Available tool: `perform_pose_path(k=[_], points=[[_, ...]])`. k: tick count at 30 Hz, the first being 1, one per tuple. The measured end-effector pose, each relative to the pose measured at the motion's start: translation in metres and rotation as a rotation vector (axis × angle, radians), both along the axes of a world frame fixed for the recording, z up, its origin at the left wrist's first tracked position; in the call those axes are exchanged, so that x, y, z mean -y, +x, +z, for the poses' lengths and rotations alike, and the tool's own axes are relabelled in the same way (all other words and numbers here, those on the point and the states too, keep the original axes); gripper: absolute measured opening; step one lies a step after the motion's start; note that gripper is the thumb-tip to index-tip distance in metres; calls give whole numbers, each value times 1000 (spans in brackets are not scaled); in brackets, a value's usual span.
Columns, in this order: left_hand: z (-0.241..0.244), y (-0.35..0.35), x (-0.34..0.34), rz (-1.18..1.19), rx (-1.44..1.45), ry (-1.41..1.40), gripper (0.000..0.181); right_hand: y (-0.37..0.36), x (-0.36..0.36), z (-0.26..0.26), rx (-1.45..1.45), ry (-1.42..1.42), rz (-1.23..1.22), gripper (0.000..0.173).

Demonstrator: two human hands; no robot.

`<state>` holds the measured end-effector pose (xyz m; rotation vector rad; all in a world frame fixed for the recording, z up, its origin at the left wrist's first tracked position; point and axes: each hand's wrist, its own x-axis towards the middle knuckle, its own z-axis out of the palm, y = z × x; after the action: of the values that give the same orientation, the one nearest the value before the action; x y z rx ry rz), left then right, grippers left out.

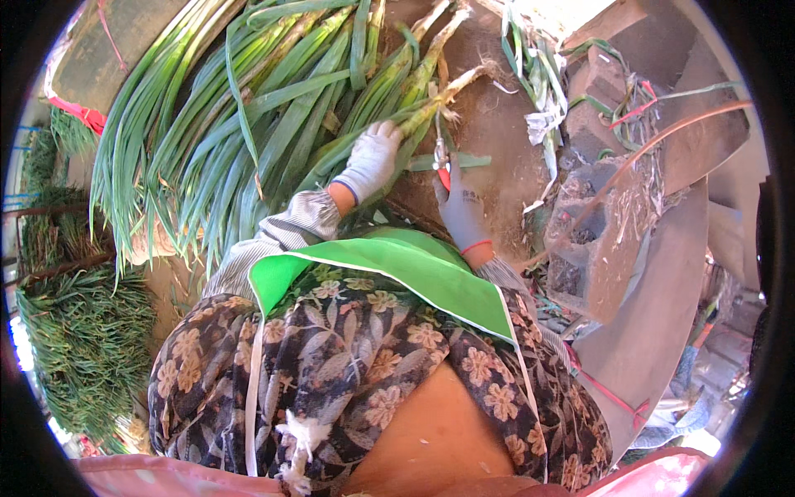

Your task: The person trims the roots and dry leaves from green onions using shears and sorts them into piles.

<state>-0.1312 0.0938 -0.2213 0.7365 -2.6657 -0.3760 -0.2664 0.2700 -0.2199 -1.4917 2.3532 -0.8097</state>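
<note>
My left hand (372, 156), in a whitish work glove, grips a long green onion stalk (448, 94) whose root end points up and to the right. In a grey glove bearing print, my right hand (463, 208) holds red-handled pruning shears (442, 168). Their metal blades point up towards the stalk, close below its pale lower part. I cannot tell whether they touch it. A large heap of long green onions (279, 118) spreads left of and beyond my left hand, roots away from me.
A hollow concrete block (602, 236) stands on the right, with an orange-brown hose (658, 146) curving over it. Dried leaf scraps (546, 105) hang near the far right edge of the brown work surface (503, 149). Bundled green onions (87, 341) stand at the left.
</note>
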Motion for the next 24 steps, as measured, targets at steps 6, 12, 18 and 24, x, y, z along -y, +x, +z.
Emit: perform_pose_path(k=[6, 12, 18, 24], points=[[-8, -4, 25, 39, 178, 59, 28, 20, -2, -13, -37, -72, -80, 59], [-4, -8, 23, 45, 225, 114, 26, 45, 0, -31, 43, 140, -33, 61], [-11, -18, 24, 12, 237, 88, 25, 47, 12, -27, 134, 262, -100, 66], [-9, -26, 19, 52, 284, 128, 30, 3, 39, -61, -36, 59, -195, 59]])
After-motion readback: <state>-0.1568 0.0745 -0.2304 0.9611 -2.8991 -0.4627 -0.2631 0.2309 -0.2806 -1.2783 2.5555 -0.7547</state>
